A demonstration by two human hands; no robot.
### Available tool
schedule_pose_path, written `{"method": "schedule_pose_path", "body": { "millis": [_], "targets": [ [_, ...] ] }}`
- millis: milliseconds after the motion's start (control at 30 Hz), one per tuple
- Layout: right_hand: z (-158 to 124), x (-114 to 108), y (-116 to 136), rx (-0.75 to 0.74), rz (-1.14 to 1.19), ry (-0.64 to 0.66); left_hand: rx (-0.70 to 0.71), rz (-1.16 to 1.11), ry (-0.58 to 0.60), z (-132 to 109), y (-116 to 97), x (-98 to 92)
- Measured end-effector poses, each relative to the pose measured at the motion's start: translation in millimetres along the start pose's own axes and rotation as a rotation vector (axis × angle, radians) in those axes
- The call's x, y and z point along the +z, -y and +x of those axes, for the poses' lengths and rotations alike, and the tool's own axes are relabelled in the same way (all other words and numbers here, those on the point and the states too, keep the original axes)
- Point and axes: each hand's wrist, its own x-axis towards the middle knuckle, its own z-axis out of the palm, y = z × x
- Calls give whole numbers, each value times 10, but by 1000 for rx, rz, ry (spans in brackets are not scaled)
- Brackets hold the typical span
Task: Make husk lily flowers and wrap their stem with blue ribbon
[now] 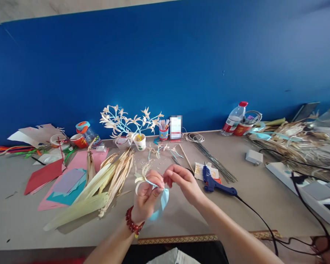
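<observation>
Both hands are raised together just above the near middle of the desk (22,216), their fingertips meeting. The left hand (147,196), with a red bead bracelet (133,222) on its wrist, is closed around the base of a small husk flower (141,176), whose pale curled petals spread up and to the left of the knuckles. A light blue strip (162,200) crosses the flower's base and hangs in a loop below the fingers. The right hand (181,181) pinches the strip's upper part, touching the left hand's fingertips; where exactly the strip ends is hidden by the fingers. Just left of the hands lies a fan of long dried corn husks (107,179), partly resting on sheets of coloured paper (66,179) in pink, red, lilac and teal. Just right of the hands a blue glue gun (216,183) lies on the desk, its black cable (258,218) running toward the near edge. Behind it are a bundle of thin dark wires (214,161) and a coil of pale wire (194,137). Near the blue wall (181,55), a white cup (140,142) holds a spray of finished husk flowers (129,121), and a cup of pens (163,134) stands to its right. Further right are a water bottle (233,119) with a red cap, a heap of dried husks (299,141), a small white adapter (253,157) and a white power strip (305,187).
</observation>
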Motion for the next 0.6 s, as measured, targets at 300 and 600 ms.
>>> {"method": "schedule_pose_path", "body": {
  "millis": [300, 600],
  "targets": [
    [-331, 89, -25, 125, 244, 33, 6, 173, -52, 48, 176, 72],
    [-652, -591, -47, -125, -811, -136, -101, 147, -115, 10, 366, -57]
  ]
}}
